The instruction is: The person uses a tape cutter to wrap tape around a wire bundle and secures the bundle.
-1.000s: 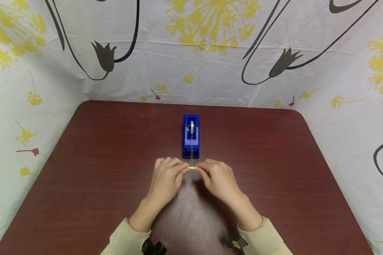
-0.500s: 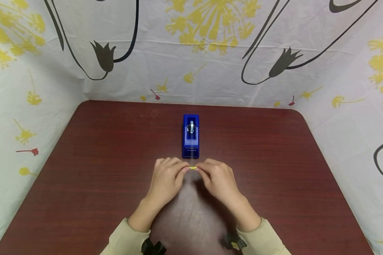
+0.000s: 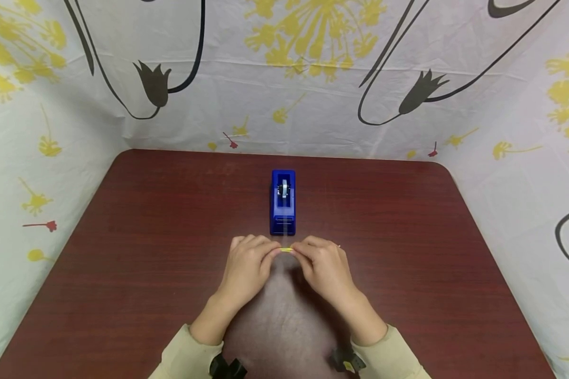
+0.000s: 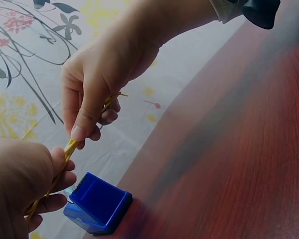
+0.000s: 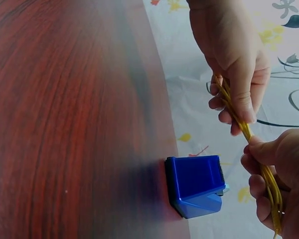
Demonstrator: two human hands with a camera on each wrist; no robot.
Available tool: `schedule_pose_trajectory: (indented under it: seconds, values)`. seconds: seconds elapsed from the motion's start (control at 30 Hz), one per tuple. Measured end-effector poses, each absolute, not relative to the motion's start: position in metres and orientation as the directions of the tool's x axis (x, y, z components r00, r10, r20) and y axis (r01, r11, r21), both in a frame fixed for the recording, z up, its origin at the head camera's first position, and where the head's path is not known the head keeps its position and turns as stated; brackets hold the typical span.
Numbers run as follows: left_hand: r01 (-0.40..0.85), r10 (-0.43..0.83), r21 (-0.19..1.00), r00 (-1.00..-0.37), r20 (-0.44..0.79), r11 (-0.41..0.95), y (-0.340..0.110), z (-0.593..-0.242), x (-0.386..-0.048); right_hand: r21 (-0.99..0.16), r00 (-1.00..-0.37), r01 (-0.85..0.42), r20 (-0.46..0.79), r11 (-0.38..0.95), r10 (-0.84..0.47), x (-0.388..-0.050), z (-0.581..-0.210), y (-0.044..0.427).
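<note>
Left hand and right hand pinch the same bundle of yellow strands, thumbs pressed against bent fingers, only a short stretch bare between them. Such a close grip probably serves to hold the strands together and in line. The bundle is above the table, roughly midway between its left and right edges, just on the near side of a blue tape dispenser. That stands toward the far edge, cutting end facing the person, presumably for easy reach

From the head, little yellow shows; both wrist views reveal strands running on inside the hands, loose ends poking out, and the dispenser's toothed cutter. Only the head view shows the roll and the table's rounded far corners. Whether the pale streak near the bundle is tape or glare, I cannot tell
</note>
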State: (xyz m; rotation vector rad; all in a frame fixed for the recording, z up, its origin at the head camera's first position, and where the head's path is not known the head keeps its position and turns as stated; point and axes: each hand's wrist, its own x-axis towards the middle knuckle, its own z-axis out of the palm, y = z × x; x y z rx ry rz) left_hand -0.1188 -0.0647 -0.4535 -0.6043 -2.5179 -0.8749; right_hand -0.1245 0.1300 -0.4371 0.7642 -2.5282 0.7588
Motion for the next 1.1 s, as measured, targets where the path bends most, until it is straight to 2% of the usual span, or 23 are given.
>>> schedule_pose_trajectory:
  seconds: [0.77,1.1]
  values:
    - [0.579,0.218,0.517,-0.771,0.598,0.631,-0.0663,-0.4566,-0.1187,-0.379,-0.743,-0.633,0.543,0.676,-0.392,-0.1220,-0.4415,0.1306]
    - [0.590,0.192,0.545,-0.763,0.617,0.596,-0.0659,-0.4572,-0.1199,-0.385,-0.759,-0.617,0.522,0.686,-0.389,-0.1209,-0.4405,0.1295]
